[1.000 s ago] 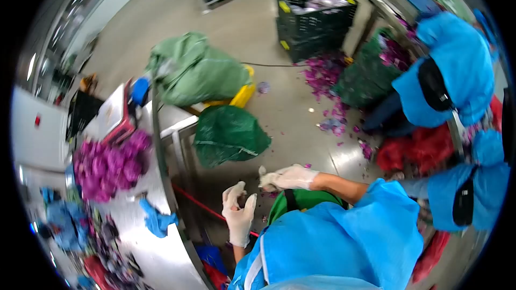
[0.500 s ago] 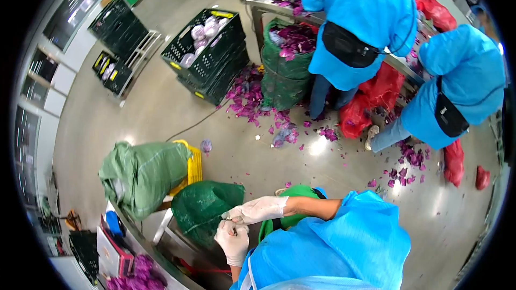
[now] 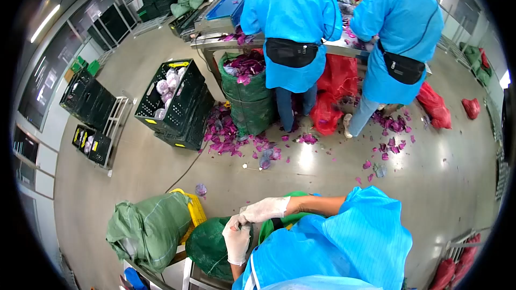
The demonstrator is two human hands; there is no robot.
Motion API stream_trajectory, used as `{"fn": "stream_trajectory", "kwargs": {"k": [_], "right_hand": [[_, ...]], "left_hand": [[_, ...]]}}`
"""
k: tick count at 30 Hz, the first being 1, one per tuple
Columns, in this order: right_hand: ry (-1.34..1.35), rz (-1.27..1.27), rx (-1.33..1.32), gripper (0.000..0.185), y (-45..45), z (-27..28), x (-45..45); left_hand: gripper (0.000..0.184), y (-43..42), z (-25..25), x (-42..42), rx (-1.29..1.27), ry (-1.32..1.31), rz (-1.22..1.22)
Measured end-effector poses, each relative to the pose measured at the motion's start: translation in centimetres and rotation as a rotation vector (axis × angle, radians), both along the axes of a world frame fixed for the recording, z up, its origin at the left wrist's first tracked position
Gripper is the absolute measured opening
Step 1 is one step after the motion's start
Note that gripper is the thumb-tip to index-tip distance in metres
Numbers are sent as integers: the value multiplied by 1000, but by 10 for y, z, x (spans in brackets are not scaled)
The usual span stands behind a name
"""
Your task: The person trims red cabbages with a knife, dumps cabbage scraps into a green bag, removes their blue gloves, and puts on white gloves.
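Both hands wear thin white gloves and meet in front of the blue gown. My left hand [image 3: 237, 242] is raised with its fingers closed near the other hand's fingertips. My right hand [image 3: 264, 210] reaches across from the right, its fingers curled and touching the left one. Anything between the fingers is too small to make out. Just behind and below them is a dark green sack [image 3: 210, 248], and a light green sack [image 3: 150, 228] leans beside a yellow basket [image 3: 196, 216] to the left.
Two people in blue gowns [image 3: 290, 8] [image 3: 400, 27] stand at a metal table [image 3: 215, 44]. A green sack [image 3: 248, 104] of purple leaves stands near stacked black crates [image 3: 177, 110]. Purple leaves [image 3: 223, 131] litter the floor; red bags [image 3: 325, 113] lie near the table.
The view has swung right and up, bringing the two people fully into sight. My hands, apart a second ago, have come together and stay touching.
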State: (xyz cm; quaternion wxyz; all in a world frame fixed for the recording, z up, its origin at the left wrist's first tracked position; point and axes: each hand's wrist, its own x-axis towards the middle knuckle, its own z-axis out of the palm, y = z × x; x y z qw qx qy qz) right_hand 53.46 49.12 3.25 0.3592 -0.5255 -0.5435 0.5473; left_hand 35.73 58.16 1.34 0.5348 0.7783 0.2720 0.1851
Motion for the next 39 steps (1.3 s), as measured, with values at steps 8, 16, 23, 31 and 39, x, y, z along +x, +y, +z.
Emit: {"fn": "stream_trajectory", "kwargs": {"k": [8,16,23,31,39], "right_hand": [[220,-105,-88,37,-24,38,-16],[322,-167,-145,32,-26,65,-30],[243,-166,8,32,-22,44,-44],[-175,-39,745,33,-20,26,-37],[13,-158,468,37,-17,7,-10]], "left_hand": [[13,1,8,-22,-247,-40,21],[9,-16,8,-20,-878,-362,160],[5,-7,-4,-26,-689,-296,92],[10,4,13,-29,-24,-346,424],[27,15,58,-32,40,-350,417]]}}
